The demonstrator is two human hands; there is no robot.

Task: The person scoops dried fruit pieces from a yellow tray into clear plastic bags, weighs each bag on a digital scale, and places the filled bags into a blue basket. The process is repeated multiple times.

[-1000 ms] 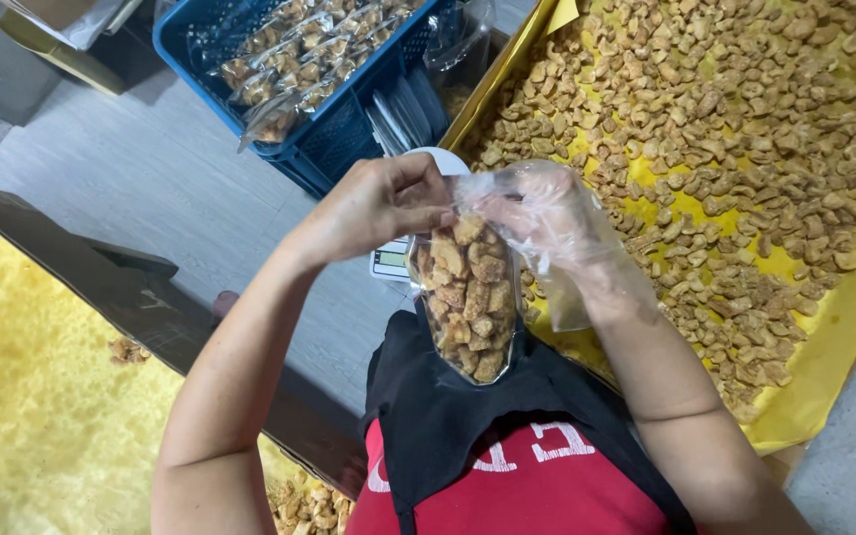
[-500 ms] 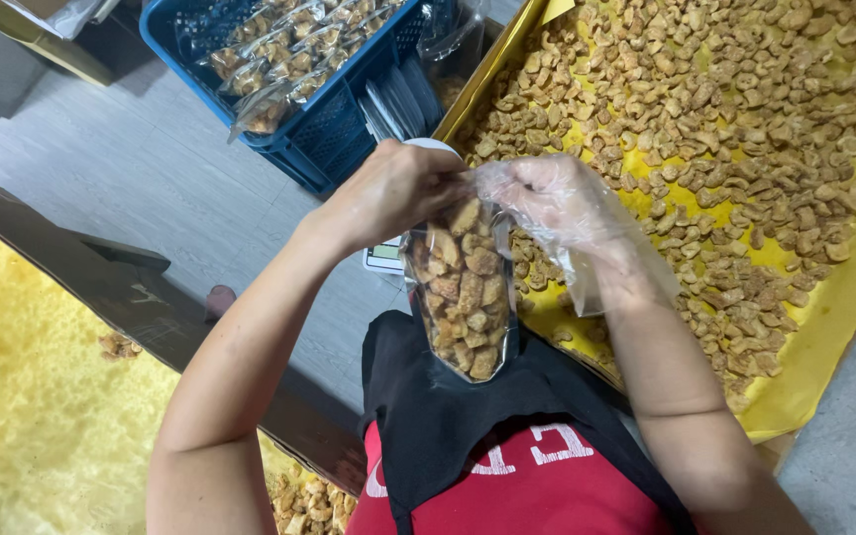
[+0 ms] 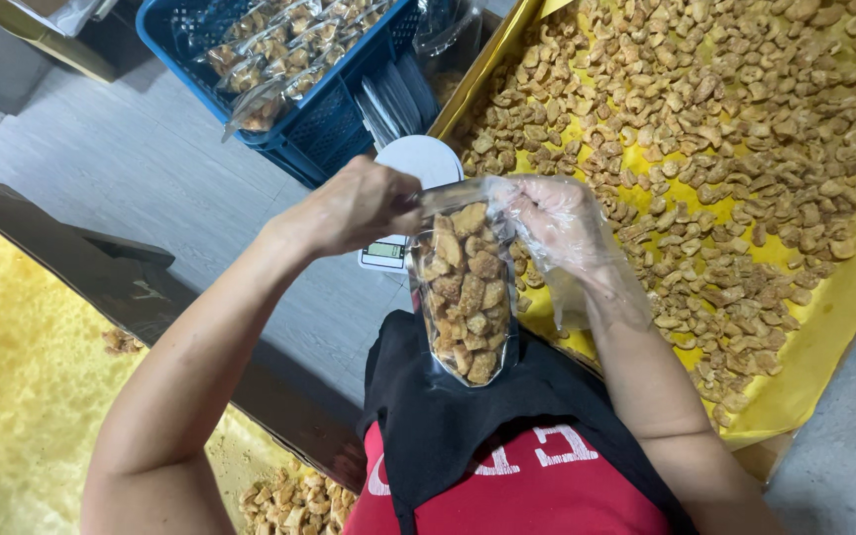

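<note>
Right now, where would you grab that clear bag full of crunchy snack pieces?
Grip the clear plastic bag of fried snack pieces by its flat empty top strip, coming from both sides as the left hand and gloved right hand do. It hangs upright and its lower part bulges with pieces.

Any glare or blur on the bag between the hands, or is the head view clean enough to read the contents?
Head view: the clear bag is sharp, its fried pieces distinct; slight sheen near its top by the left hand. The gloved right hand shows soft plastic reflections. Lighting is even, shadows faint; the edges bend with wide-angle distortion.
</note>
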